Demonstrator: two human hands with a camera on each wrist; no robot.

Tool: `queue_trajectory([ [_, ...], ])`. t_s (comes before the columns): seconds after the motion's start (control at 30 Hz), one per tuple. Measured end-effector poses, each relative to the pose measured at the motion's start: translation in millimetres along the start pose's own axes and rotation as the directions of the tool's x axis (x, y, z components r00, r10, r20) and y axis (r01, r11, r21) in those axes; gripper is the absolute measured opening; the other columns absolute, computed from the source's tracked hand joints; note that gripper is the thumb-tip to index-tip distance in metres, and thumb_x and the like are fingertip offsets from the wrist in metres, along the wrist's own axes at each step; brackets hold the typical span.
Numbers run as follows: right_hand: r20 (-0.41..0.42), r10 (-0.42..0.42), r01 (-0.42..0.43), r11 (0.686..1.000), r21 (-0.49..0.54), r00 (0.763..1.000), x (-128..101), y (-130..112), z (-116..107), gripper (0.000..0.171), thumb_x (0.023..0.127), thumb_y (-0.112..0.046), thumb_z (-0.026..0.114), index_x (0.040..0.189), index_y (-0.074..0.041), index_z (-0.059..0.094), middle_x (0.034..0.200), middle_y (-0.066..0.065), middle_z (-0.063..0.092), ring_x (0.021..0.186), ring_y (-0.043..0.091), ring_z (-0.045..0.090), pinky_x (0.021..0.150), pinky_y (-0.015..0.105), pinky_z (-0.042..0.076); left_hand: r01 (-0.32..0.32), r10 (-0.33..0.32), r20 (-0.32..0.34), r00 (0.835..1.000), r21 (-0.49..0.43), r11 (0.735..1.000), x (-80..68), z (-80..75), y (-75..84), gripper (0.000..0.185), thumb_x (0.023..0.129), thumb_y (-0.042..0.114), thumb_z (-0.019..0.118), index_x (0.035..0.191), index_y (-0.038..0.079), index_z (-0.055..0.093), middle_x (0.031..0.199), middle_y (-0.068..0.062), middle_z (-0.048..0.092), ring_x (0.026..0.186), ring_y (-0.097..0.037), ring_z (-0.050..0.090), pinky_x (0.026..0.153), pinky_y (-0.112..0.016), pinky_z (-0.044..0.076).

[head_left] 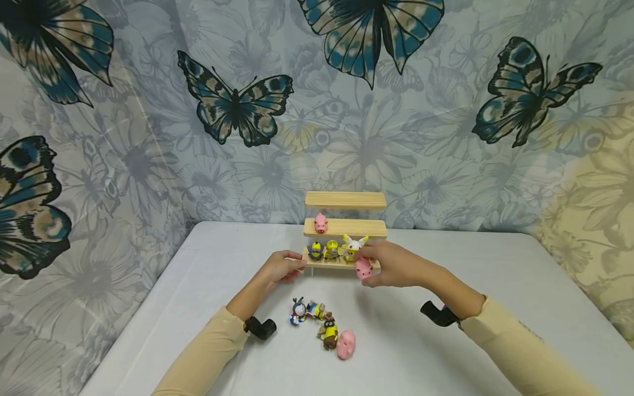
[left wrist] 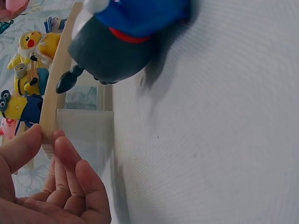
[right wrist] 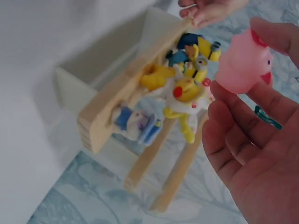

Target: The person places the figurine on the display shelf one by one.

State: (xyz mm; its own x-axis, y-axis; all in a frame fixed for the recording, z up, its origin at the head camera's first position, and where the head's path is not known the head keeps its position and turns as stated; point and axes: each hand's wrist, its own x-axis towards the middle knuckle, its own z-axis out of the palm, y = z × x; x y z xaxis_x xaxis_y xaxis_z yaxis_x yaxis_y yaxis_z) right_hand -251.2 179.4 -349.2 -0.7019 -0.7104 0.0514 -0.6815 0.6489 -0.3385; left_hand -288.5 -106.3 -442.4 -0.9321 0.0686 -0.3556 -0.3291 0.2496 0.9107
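My right hand (head_left: 398,267) holds a pink pig figure (head_left: 364,268) between thumb and fingers, in front of the right part of a three-tier wooden display shelf (head_left: 345,227). In the right wrist view the pig (right wrist: 240,63) is apart from the boards. At the left end of the lowest board (left wrist: 58,79), my left hand (left wrist: 60,186) pinches the wood between thumb and index finger. Two minion figures (head_left: 331,250) and a yellow figure in a white costume (head_left: 354,246) stand on that board. A small blue-and-white figure (right wrist: 135,123) is at its right end.
Another pink pig (head_left: 321,223) stands on the middle board, at the left. On the white tablecloth (head_left: 421,357) in front lie a dark-headed figure (head_left: 298,311), a minion figure (head_left: 316,309), a yellow-and-brown figure (head_left: 328,333) and a pink figure (head_left: 346,345). Butterfly-patterned cloth (head_left: 426,181) hangs behind.
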Motion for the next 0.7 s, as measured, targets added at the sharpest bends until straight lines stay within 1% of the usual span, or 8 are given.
queue_trajectory([
  [0.17, -0.041, 0.025, -0.025, 1.0, -0.006, 0.999, 6.7, -0.4, -9.3, 0.043, 0.08, -0.018, 0.077, 0.12, -0.006, 0.064, 0.11, 0.002, 0.065, 0.1, 0.021, 0.057, 0.085, 0.038, 0.049, 0.004, -0.004, -0.002, 1.0, 0.001, 1.0, -0.4, -0.1, 1.1, 0.031, 0.09, 0.018, 0.069, 0.117, 0.003, 0.062, 0.095, -0.007, 0.075, 0.063, -0.005, 0.061, 0.058, -0.022, 0.048],
  [0.3, -0.069, 0.044, -0.043, 0.999, 0.019, 0.997, 12.3, 1.3, -14.4, 0.045, 0.083, -0.018, 0.076, 0.123, -0.003, 0.063, 0.12, 0.009, 0.066, 0.109, 0.027, 0.059, 0.091, 0.045, 0.049, 0.004, -0.004, 0.001, 1.0, 0.001, 1.0, -1.0, -0.1, 0.0, 0.03, 0.09, 0.018, 0.069, 0.116, 0.003, 0.062, 0.098, -0.009, 0.075, 0.064, -0.005, 0.061, 0.059, -0.022, 0.048],
  [0.37, -0.085, 0.039, -0.037, 0.999, 0.028, 0.996, 15.2, 3.4, -16.1, 0.043, 0.083, -0.019, 0.075, 0.121, -0.003, 0.064, 0.119, 0.009, 0.067, 0.111, 0.029, 0.059, 0.094, 0.048, 0.048, 0.002, -0.002, 0.002, 1.0, 0.0, 1.0, -0.3, 0.0, -1.5, 0.03, 0.09, 0.018, 0.069, 0.116, 0.003, 0.062, 0.098, -0.009, 0.075, 0.065, -0.006, 0.062, 0.059, -0.022, 0.048],
  [0.47, -0.103, 0.036, -0.032, 0.998, 0.045, 0.994, 19.6, 6.0, -18.9, 0.039, 0.084, -0.021, 0.075, 0.118, -0.003, 0.065, 0.115, 0.008, 0.068, 0.108, 0.028, 0.061, 0.093, 0.048, 0.049, 0.003, -0.003, 0.002, 1.0, 0.001, 1.0, 1.1, -0.1, -3.1, 0.03, 0.09, 0.019, 0.069, 0.115, 0.004, 0.062, 0.097, -0.008, 0.075, 0.067, -0.006, 0.062, 0.061, -0.023, 0.048],
  [0.57, -0.106, 0.043, -0.037, 0.998, 0.059, 0.993, 23.7, 7.7, -21.3, 0.038, 0.084, -0.021, 0.074, 0.117, -0.003, 0.065, 0.112, 0.009, 0.068, 0.106, 0.028, 0.061, 0.091, 0.047, 0.05, 0.002, -0.002, 0.005, 1.0, 0.002, 1.0, 2.8, 0.0, -4.2, 0.031, 0.09, 0.02, 0.069, 0.116, 0.004, 0.062, 0.099, -0.009, 0.075, 0.068, -0.007, 0.063, 0.062, -0.023, 0.049],
  [0.7, -0.114, 0.044, -0.035, 0.996, 0.076, 0.993, 29.6, 8.2, -23.7, 0.038, 0.084, -0.02, 0.074, 0.116, -0.003, 0.064, 0.11, 0.01, 0.068, 0.106, 0.029, 0.062, 0.09, 0.049, 0.051, 0.003, -0.003, 0.003, 1.0, -0.004, 1.0, 3.0, -0.1, -2.7, 0.031, 0.091, 0.019, 0.069, 0.117, 0.004, 0.062, 0.097, -0.007, 0.075, 0.068, -0.006, 0.063, 0.062, -0.023, 0.049],
])
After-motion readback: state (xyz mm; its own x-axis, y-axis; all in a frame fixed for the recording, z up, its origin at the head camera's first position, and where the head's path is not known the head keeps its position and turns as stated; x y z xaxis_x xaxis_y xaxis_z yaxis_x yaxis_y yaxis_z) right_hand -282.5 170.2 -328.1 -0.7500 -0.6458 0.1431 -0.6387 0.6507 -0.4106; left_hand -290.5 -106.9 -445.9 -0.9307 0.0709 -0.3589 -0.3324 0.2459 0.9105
